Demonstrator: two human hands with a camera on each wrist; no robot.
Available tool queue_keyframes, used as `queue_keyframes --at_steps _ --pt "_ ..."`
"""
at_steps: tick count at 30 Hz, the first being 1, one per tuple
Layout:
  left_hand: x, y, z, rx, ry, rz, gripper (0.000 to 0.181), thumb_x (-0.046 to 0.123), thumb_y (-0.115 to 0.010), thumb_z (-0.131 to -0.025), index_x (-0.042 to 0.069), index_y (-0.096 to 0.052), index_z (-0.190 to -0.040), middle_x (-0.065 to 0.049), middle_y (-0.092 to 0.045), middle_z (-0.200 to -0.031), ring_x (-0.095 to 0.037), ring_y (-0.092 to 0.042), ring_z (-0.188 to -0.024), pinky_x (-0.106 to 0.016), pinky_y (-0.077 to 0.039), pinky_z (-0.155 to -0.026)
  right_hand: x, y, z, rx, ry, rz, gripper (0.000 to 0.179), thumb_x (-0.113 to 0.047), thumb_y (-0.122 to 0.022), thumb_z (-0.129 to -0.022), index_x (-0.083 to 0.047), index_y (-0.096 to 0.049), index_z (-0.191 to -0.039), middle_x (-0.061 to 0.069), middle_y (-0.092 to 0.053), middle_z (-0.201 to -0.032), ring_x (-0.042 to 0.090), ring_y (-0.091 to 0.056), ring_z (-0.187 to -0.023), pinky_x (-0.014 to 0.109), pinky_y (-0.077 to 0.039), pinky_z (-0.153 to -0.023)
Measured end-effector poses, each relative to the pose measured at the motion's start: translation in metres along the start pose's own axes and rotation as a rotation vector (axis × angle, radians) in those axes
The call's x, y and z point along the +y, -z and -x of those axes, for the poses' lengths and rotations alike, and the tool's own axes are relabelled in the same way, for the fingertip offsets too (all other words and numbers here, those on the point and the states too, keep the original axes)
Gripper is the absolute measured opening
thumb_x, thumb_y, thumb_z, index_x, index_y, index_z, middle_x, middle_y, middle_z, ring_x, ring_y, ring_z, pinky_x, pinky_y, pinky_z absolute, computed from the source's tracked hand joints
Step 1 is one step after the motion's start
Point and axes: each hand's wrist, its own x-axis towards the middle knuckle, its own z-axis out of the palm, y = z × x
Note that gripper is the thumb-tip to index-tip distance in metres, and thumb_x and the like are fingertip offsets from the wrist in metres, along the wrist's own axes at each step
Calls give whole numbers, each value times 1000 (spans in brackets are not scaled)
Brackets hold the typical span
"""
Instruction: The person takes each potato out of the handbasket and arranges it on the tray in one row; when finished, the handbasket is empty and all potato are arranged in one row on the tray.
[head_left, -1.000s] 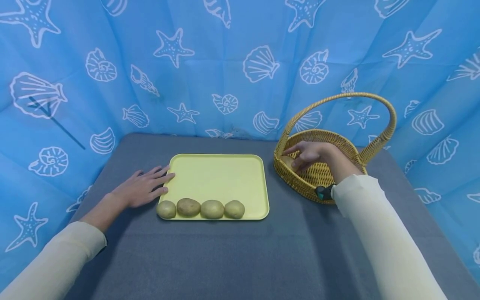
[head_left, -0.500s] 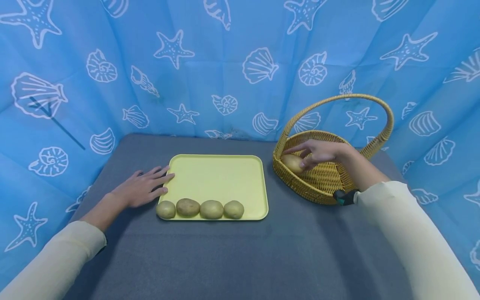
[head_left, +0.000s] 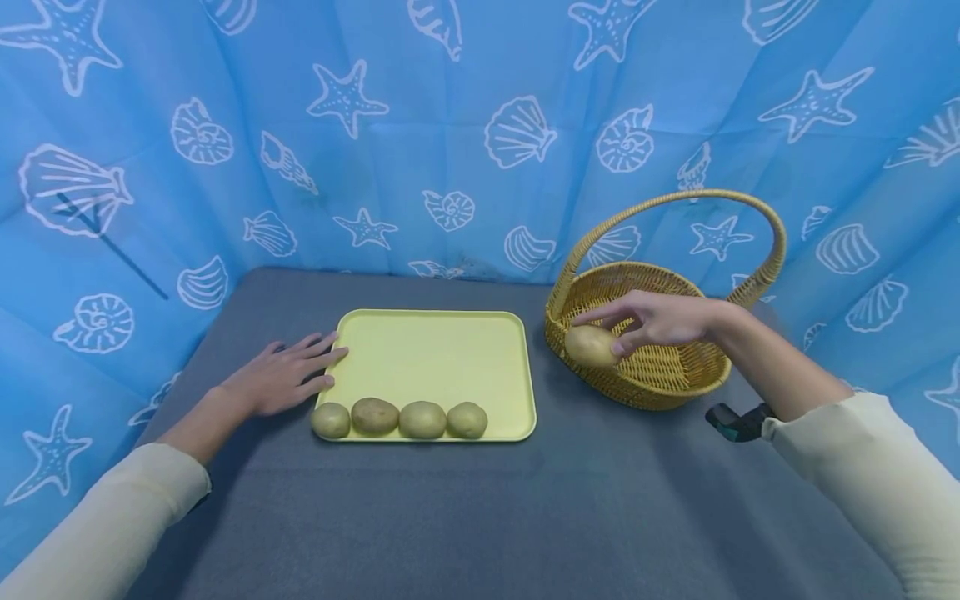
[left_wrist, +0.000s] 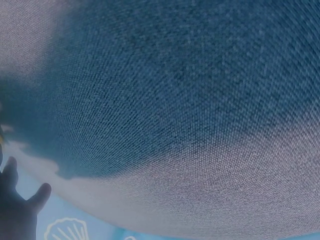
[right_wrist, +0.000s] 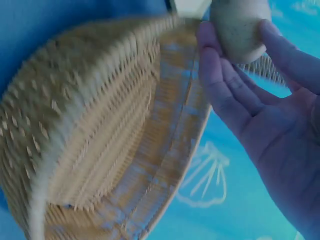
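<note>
A potato [head_left: 590, 346] is pinched between the thumb and fingers of my right hand [head_left: 663, 321], over the left rim of the wicker basket [head_left: 652, 398]. The right wrist view shows the same potato [right_wrist: 239, 30] in the fingertips, above the basket's rim. My left hand [head_left: 281, 377] lies with fingers spread, their tips on the left edge of the yellow tray [head_left: 435, 350]. Along the tray's front edge several potatoes [head_left: 423, 419] sit in a row from the left corner. In the left wrist view only part of the left hand [left_wrist: 17, 205] shows, dark at the lower left.
The basket's tall arched handle [head_left: 675, 196] rises behind the right hand. Tray and basket stand on a grey cloth-covered table [head_left: 450, 525]. A blue curtain [head_left: 450, 125] with shell and starfish prints hangs behind and at both sides.
My right hand has lifted the potato from inside the basket to above its left rim, while the forearm has swung right. The left hand and the tray's potatoes have stayed in place.
</note>
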Motion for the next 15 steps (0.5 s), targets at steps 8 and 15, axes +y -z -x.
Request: queue_keyframes --at_steps 8,15 --pt "-2 0 3 -5 7 12 59 46 -44 -106 17 -36 -156 -13 -25 -163 -42 -23 -147 -73 -19 -107 -21 -30 -19 -55 127 -34 59 -7 -66 -94 -7 -46 -150 7 -50 -147 32 -48 -132 51 -43 -104" --pt "-1 1 4 21 -17 15 57 42 -47 -105 16 -38 -155 -16 -29 -161 -44 -27 -145 -75 -21 -104 -28 -58 -43 -114 180 -14 61 -2 -66 -92 -9 -46 -150 5 -49 -150 23 -47 -135 52 -40 -107"
